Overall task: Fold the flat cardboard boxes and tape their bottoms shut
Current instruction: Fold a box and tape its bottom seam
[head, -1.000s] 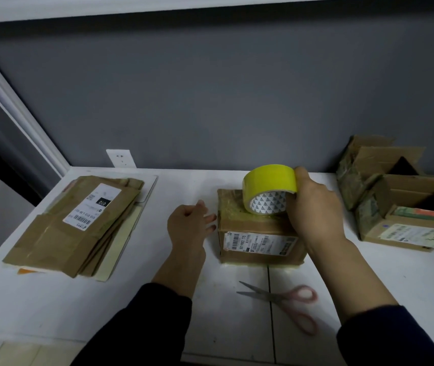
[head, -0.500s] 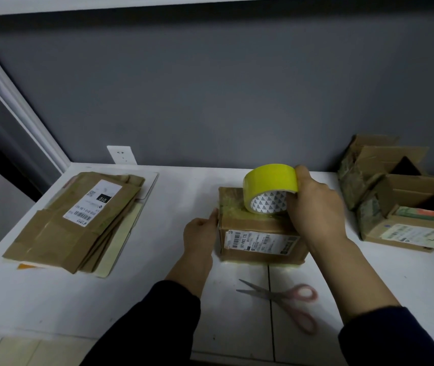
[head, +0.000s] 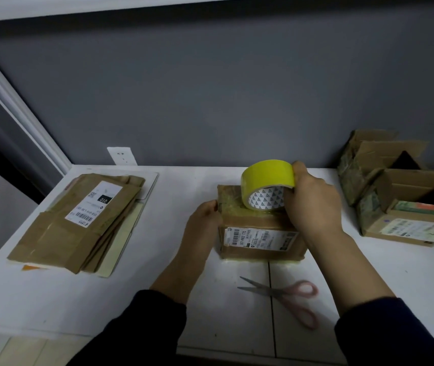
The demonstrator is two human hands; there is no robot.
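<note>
The person's right hand [head: 313,204] is gripping the yellow tape roll [head: 266,178], which is standing on edge on top of the folded box [head: 258,233] at the middle of the white table [head: 52,299], while the left hand [head: 205,220] is holding the box's side at its 9 o'clock. The pink-handled scissors [head: 284,294] are lying near the box at its 6 o'clock. The stack of flat boxes [head: 78,228] is lying well apart at 9 o'clock and the open boxes [head: 405,204] are sitting at 3 o'clock.
</note>
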